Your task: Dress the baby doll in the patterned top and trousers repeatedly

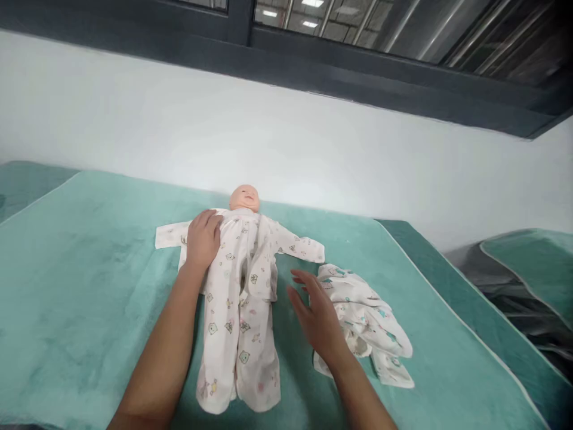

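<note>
A baby doll point(245, 198) lies on its back, dressed in a white patterned top point(286, 239) and matching white pants point(244, 352). Its sleeves are spread out to both sides. My left hand point(205, 239) rests flat on the top at the doll's shoulder on the left, fingers stretched and holding nothing. Between the doll and a crumpled pile of white printed baby clothes point(367, 304) is my right hand point(316, 313), raised with thumb and fingers apart. It covers part of the pile's left side; whether it touches the cloth, I cannot tell.
Green plush cloth point(89, 286) covers the surface under the doll. Behind it stands a white wall point(224, 125), with a dark window frame point(313, 65) above. To the right, past the darker cloth border point(465, 286), is another green-covered surface point(537, 263).
</note>
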### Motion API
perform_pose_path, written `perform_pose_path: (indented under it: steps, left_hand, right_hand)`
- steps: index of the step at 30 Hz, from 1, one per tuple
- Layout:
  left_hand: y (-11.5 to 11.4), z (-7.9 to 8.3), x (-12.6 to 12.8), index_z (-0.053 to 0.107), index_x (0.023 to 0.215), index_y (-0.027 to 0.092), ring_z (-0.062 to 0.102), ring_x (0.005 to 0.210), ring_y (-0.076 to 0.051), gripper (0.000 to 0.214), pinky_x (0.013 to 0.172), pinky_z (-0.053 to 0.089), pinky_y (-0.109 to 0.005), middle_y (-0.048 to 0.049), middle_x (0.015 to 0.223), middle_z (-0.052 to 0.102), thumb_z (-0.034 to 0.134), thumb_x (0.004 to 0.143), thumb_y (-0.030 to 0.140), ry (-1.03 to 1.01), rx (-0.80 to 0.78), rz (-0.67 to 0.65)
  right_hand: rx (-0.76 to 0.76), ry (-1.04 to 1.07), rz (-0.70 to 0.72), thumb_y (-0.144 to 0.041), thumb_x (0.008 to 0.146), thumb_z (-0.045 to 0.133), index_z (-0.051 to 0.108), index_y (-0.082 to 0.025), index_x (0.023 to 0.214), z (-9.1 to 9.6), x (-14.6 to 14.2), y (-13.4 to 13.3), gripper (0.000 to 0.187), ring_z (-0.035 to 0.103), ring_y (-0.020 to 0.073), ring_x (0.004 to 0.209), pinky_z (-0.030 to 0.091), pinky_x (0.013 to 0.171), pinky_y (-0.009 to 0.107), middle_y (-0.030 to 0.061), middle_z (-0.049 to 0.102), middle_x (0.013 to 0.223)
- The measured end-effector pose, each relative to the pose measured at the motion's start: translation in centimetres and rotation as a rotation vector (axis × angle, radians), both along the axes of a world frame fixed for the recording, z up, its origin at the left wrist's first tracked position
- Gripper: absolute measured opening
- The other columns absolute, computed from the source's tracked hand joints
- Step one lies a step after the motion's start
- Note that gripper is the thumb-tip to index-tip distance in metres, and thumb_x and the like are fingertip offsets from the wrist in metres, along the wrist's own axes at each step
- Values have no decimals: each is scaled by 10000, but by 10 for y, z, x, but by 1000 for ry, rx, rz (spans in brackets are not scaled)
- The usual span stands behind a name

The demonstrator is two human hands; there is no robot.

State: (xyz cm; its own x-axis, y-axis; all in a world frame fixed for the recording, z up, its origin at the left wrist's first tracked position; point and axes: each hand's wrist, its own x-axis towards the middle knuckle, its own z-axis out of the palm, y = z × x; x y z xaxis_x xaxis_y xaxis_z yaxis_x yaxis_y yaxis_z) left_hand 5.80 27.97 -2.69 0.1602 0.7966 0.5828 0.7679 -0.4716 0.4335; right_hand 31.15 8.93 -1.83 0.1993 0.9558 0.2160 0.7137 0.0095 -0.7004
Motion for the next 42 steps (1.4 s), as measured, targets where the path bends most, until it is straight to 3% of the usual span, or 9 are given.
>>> perform_pose_path:
  steps: [6,10,13,15,19,23,28,37,42]
  left_hand:
    - [12,-19,-1,645,1322,269,516,1298,-294,391,1144,316,-501,-75,1372,644,410,1014,320,130,-79,196]
    - [13,-20,-2,675,1297,275,540,1224,-307,394,1106,325,-496,-74,1308,684,428,991,261,143,-74,300]
    - [14,-18,-2,701,1259,267,553,1189,-303,397,1087,332,-484,-66,1268,705,439,965,215,100,-87,325]
    - [15,-18,-2,708,1248,258,554,1187,-301,399,1088,328,-480,-61,1265,709,437,959,208,70,-95,334]
    - [16,-18,-2,706,1253,250,553,1189,-295,406,1084,327,-469,-64,1270,707,424,963,215,44,-107,331]
    - [15,-17,0,704,1251,262,549,1197,-297,387,1087,319,-470,-71,1268,706,431,977,261,48,-109,334]
    - [13,-12,3,688,1264,280,537,1224,-314,379,1133,257,-502,-85,1278,696,436,998,374,104,-145,359]
    - [29,-7,-17,713,1143,241,630,1089,-303,416,976,376,-451,-114,1176,728,329,1017,340,107,-331,473]
    - [33,-6,-17,720,1121,238,641,1078,-311,409,953,380,-454,-110,1139,739,338,1005,330,97,-356,488]
  right_hand:
    - [-1,91,-122,-538,919,506,468,-179,1440,37,-70,103,634,608,282,1039,515,832,410,145,594,1258]
    - [-19,150,0,-408,883,480,601,-197,1308,29,-56,141,490,598,232,890,494,783,361,84,630,1038]
    - [-61,306,35,-387,828,488,647,-232,1219,13,-7,146,450,574,174,700,481,627,303,27,625,923]
    - [-59,245,-92,-365,819,480,664,-223,1185,2,30,140,433,575,177,656,482,597,313,35,637,899]
    - [12,-45,-260,-239,822,484,707,-160,1098,-10,71,124,363,644,294,893,512,854,468,183,669,1075]
    - [120,-133,-163,-186,885,429,680,-166,1190,-1,39,131,396,546,293,1230,409,1083,419,173,613,1316]
    - [146,-265,115,-193,961,367,642,-192,1296,4,-17,176,434,559,218,1249,387,1104,348,86,661,1335]
    - [-240,-258,-197,-266,971,385,689,-292,1252,-15,25,214,416,665,269,1071,481,881,365,74,738,1183]
    - [-14,-215,-204,-238,953,396,693,-217,1209,-11,18,198,393,621,267,1144,457,989,399,94,713,1215]
